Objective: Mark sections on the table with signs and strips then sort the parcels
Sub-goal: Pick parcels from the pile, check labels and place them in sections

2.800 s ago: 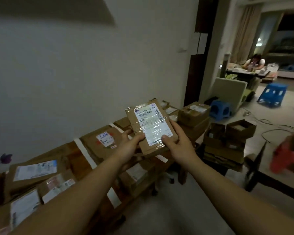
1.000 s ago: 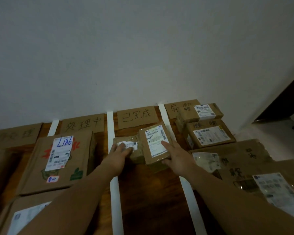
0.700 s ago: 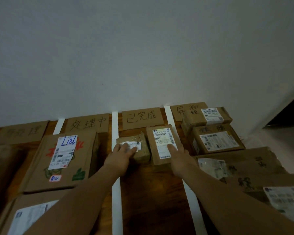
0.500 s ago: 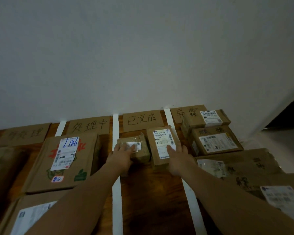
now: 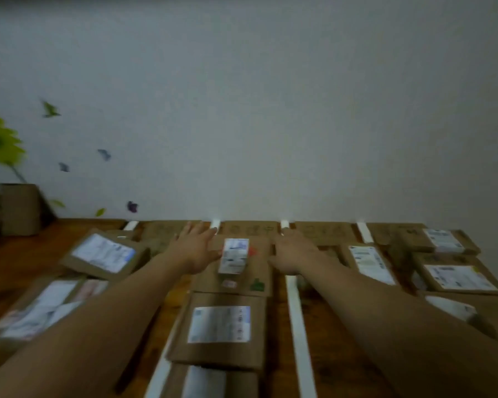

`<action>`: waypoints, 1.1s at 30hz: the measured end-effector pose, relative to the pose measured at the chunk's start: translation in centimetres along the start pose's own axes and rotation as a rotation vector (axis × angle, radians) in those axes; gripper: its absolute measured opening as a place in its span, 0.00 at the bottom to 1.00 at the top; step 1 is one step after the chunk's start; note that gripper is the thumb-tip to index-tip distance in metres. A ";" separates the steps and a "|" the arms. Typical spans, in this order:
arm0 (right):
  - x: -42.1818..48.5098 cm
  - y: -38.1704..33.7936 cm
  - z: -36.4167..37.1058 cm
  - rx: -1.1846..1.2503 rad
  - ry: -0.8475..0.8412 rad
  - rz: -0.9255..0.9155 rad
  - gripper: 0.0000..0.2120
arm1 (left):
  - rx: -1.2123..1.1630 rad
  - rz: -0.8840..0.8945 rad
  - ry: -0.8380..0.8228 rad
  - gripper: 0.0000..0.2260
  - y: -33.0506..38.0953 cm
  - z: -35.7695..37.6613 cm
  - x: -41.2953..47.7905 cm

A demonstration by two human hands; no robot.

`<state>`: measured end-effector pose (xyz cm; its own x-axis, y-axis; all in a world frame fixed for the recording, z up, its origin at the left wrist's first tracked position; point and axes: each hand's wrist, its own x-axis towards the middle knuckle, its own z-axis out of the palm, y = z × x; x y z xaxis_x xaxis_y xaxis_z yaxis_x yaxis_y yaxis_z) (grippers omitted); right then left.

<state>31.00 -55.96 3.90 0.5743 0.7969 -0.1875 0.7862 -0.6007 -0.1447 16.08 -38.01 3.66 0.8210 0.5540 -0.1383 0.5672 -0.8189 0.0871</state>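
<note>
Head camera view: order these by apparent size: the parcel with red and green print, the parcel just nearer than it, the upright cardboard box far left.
1–2. Nearer parcel looks slightly larger than the printed parcel, but sits closer to the camera: unsure.
3. Upright cardboard box, clearly smallest.

The dark reddish-brown table (image 5: 23,262) is wood, with faint grain and a slight sheen. The flat brown parcel with red and green print (image 5: 260,268), the plain brown parcel nearer the camera (image 5: 222,353) and the brown rectangular sign (image 5: 322,232) by the wall are all matt cardboard. The white rectangular shipping label (image 5: 219,324) looks like smooth paper, faintly glossy. The long white strip (image 5: 296,317) is smooth and matt. The pale grey-white wall (image 5: 270,110) has an even matt finish. Finer texture is lost to blur.
</note>
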 end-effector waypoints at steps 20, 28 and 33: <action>9.0 -49.6 2.6 -0.244 -0.015 -0.617 0.26 | -0.356 -0.689 0.044 0.32 -43.0 -5.1 -21.7; 19.0 -61.1 3.0 -0.178 -0.102 -0.633 0.29 | -0.338 -0.798 0.054 0.31 -55.9 -7.2 -18.6; 22.8 -66.7 4.0 -0.173 -0.149 -0.602 0.29 | -0.344 -0.814 0.038 0.32 -64.5 -7.4 -17.2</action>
<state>-9.27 2.03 5.35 -0.0074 0.9663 -0.2572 0.9937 -0.0217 -0.1102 -34.10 6.36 7.73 0.1520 0.9550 -0.2546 0.9599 -0.0813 0.2682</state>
